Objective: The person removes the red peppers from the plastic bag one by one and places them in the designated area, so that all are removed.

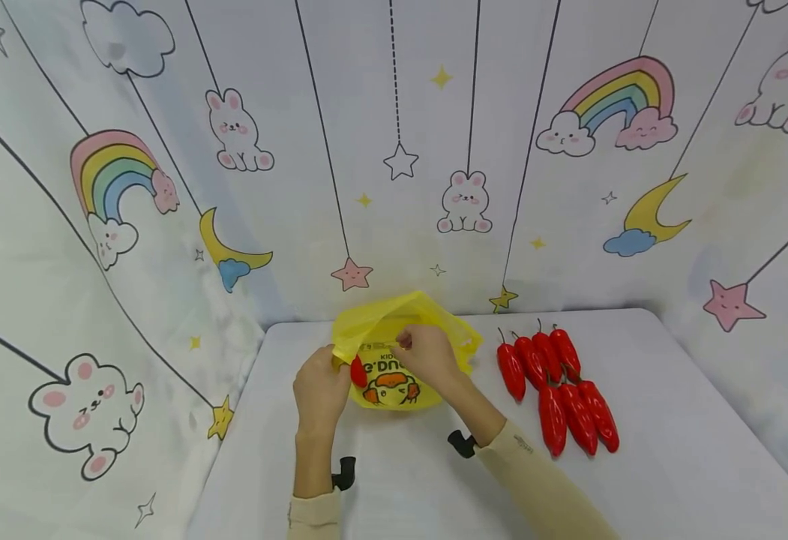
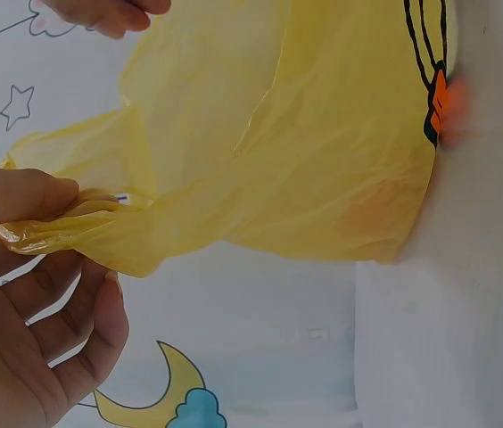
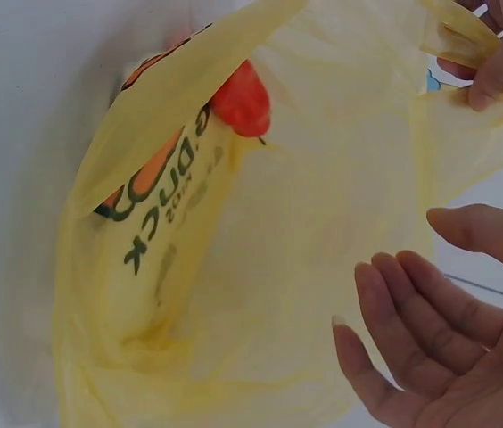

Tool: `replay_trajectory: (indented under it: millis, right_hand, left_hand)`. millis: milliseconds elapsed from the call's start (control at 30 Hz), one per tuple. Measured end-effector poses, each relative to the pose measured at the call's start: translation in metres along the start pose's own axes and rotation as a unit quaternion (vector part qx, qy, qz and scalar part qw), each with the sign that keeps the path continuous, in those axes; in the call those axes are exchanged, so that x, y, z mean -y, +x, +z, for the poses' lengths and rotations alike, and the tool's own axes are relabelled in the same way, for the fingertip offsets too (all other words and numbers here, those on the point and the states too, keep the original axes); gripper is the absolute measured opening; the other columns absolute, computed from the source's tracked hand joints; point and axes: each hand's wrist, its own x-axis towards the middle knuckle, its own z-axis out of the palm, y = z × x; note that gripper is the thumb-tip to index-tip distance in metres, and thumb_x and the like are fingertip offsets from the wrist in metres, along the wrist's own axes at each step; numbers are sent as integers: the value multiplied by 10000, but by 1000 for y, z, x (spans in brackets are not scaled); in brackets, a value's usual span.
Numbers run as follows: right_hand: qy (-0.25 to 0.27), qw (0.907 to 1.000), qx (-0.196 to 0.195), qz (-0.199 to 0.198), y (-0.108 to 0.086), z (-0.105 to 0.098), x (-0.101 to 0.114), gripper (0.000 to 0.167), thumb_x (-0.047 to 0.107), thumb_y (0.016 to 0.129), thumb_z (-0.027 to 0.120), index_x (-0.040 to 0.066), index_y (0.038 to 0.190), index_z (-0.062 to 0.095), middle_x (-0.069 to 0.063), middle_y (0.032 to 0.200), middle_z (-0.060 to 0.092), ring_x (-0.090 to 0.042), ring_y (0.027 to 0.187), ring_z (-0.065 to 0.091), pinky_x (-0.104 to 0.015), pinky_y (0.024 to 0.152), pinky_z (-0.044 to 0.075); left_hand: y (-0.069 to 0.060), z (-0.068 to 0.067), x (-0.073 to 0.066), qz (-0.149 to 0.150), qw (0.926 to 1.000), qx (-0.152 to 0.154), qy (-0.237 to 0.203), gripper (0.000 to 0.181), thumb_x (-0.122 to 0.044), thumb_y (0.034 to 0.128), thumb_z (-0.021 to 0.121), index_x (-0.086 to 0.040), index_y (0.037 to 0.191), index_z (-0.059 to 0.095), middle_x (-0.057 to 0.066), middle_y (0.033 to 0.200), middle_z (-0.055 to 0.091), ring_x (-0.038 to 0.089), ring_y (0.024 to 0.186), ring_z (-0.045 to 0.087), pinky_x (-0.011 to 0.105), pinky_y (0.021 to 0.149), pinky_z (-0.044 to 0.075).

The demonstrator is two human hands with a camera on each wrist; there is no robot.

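Observation:
A yellow plastic bag (image 1: 373,319) with a printed duck stands with its mouth spread at the back of the table. My left hand (image 1: 322,390) pinches its left rim between thumb and fingers, as the left wrist view shows on the gathered plastic (image 2: 100,214). My right hand (image 1: 430,358) is at the bag's mouth on the right side; in the right wrist view its fingers (image 3: 430,330) are relaxed, slightly bent and hold nothing. Inside the bag lies a red pepper (image 3: 244,100), its lower part hidden by the plastic.
Several red peppers (image 1: 552,416) with green stems lie in two rows on the white table (image 1: 663,390), right of the bag. A patterned cloth wall (image 1: 299,187) with rabbits, stars and rainbows rises behind the table and along its sides.

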Motion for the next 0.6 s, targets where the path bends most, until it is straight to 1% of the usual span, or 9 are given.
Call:
replay_trajectory:
  millis: [200,333,467,600]
  right_hand:
    - [-190,9995,235,-17,14,13,3,208,265,884,809,83,985,795,22,853,733,-123,769,655,-310,722,568]
    - [-166,9989,436,45,21,21,3,246,282,882,830,71,1003,799,18,850,727,-124,745,632,-300,699,556]
    - [-68,9978,648,72,27,27,4,254,292,876,845,78,1005,799,14,854,729,-128,736,633,-292,695,564]
    - [-193,9964,819,48,34,33,6,261,318,876,843,96,1007,801,24,870,735,-115,740,639,-278,709,571]
  left_hand:
    - [0,3,0,-23,10000,3,2,76,-43,875,672,-102,830,691,8,742,625,167,591,522,329,560,457]
    - [0,3,0,19,10000,17,-2,63,-54,888,675,-94,846,700,17,761,646,167,590,537,334,561,483]
    - [0,2,0,68,10000,-32,45,78,-52,892,675,-95,828,683,22,743,625,179,588,525,347,555,471]
    - [0,1,1,94,9999,-71,115,67,-51,891,674,-91,840,692,25,753,630,186,605,527,354,568,473]
